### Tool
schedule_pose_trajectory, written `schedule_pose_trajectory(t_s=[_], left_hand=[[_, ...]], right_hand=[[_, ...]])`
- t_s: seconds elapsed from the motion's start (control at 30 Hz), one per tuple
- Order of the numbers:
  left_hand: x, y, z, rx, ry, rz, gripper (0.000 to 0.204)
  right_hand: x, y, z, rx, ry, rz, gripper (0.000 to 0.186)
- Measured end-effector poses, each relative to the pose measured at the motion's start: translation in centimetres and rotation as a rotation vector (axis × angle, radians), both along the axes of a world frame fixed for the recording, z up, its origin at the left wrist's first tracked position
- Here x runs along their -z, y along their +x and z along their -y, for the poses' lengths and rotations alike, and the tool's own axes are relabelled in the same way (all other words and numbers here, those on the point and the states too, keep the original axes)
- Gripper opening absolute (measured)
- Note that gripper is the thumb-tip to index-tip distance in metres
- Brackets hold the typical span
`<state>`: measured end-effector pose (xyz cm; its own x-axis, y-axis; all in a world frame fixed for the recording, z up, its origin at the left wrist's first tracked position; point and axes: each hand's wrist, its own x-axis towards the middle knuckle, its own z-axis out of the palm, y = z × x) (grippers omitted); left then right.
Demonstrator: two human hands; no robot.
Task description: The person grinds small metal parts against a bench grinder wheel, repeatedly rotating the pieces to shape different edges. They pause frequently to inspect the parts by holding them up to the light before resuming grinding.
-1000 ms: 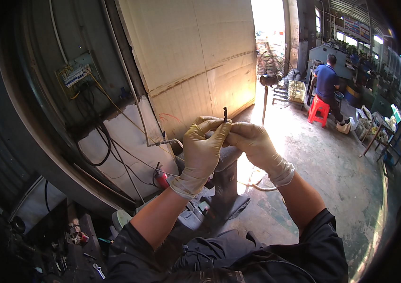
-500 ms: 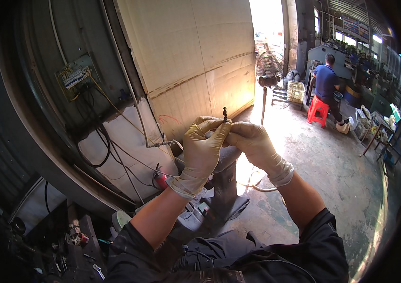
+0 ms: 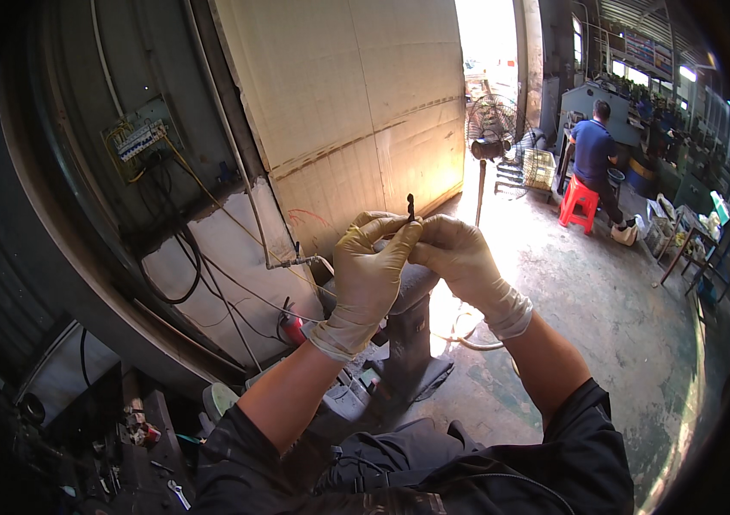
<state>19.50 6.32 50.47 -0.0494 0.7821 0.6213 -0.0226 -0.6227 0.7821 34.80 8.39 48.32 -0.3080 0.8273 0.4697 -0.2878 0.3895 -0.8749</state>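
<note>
Raised in front of me is a short dark drill bit [image 3: 410,207], standing about upright with its spiral end up. My left hand [image 3: 367,270], in a pale yellowish glove, pinches its lower part between thumb and fingers. From the other side my right hand [image 3: 465,262], gloved alike, closes its fingertips at the base of the same bit. The bit's lower end is hidden by the fingers. Just beneath and beyond both hands rises a dark machine on a pedestal [image 3: 410,330], partly covered by them.
A tan door panel [image 3: 339,94] stands ahead, with an open electrical box [image 3: 139,140] and hanging cables left of it. A red fire extinguisher [image 3: 292,324] is low by the wall. At right are a standing fan [image 3: 490,142] and a person on a red stool [image 3: 580,203]. Tools lie lower left, including a wrench [image 3: 179,494].
The drill bit has turned slightly between the fingertips and shifted a touch to the right. Both hands keep almost the same place.
</note>
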Motion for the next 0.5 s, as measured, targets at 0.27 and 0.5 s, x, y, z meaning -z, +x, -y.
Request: schedule_pose_trajectory(t_s=[0.27,0.5], left_hand=[[0.17,-0.07,-0.42,0.012,0.007,0.025,0.011],[0.29,-0.24,-0.31,0.016,-0.007,0.04,0.012]], right_hand=[[-0.15,-0.34,-0.33,-0.026,-0.002,-0.032,0.019],[-0.25,-0.5,-0.15,-0.037,-0.013,-0.042,0.019]])
